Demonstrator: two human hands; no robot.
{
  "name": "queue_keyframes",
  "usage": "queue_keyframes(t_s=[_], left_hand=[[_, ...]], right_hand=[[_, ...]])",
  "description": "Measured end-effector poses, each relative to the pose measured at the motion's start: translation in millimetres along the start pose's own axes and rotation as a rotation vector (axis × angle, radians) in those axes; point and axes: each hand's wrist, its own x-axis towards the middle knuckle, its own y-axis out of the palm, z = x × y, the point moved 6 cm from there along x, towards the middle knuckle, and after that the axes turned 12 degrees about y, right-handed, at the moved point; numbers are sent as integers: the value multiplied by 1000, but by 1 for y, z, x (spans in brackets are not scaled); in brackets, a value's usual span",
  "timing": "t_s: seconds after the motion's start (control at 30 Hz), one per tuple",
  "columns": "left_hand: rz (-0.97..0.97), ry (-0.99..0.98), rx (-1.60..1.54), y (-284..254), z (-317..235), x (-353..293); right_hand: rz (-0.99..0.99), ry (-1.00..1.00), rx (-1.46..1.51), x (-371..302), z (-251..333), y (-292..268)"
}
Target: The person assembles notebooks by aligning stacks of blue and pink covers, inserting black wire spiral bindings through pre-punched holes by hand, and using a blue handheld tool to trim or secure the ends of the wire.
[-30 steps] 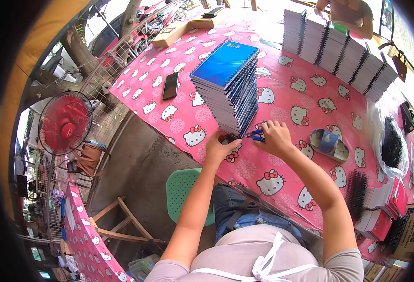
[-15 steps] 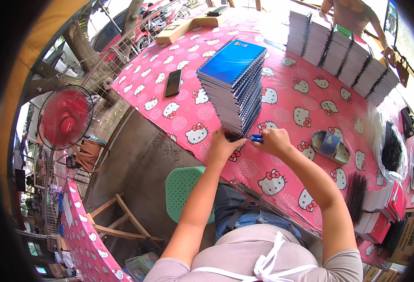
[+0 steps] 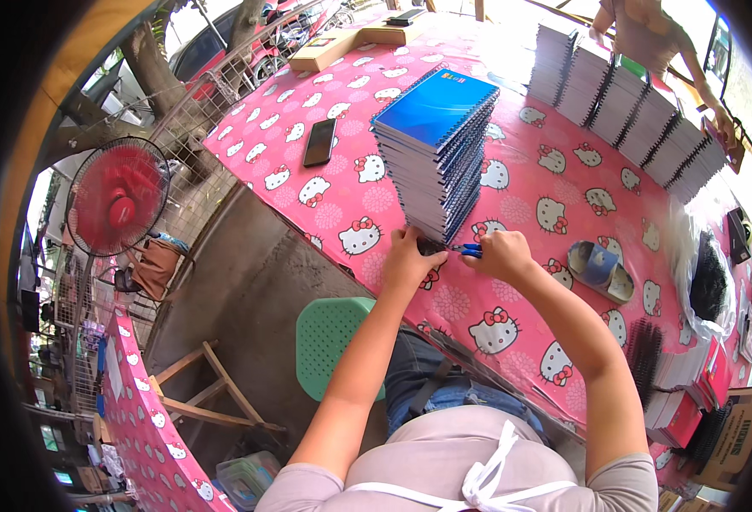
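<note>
A tall stack of spiral-bound notebooks point(image 3: 431, 115) with a blue cover on top stands on the table in front of me. At its near bottom corner my left hand point(image 3: 406, 261) is closed on a notebook, thumb pointing to the right; the fingertips are partly hidden. My right hand point(image 3: 507, 256) is closed around small blue-handled pliers point(image 3: 471, 250). Their tip points left, at the binding corner beside my left thumb. Whether the tip touches the wire is too small to tell.
The table has a pink patterned cover point(image 3: 450, 300). On it lie a phone point(image 3: 319, 142), a blue tape roll-like object point(image 3: 601, 269), a row of notebook stacks point(image 3: 619, 102) and a plastic bag of black coils point(image 3: 707, 277). Another person point(image 3: 646, 38) stands at the far right. A green stool point(image 3: 331, 348) is beside me.
The view has shifted slightly. Both hands keep their places at the stack's bottom corner, pliers still in the right hand. The other person's hand at the far stacks has moved slightly.
</note>
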Motion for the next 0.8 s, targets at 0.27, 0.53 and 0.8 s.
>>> queue_keyframes(t_s=[0.27,0.53,0.8], left_hand=[[-67,106,38,0,2,-4],[-140,163,354,2,-13,-17],[-70,284,425,22,-28,-30]], right_hand=[[-606,-170,-95,-11,-9,-8],[-104,-22,-56,-7,-9,2],[-432,145,265,-125,-110,28]])
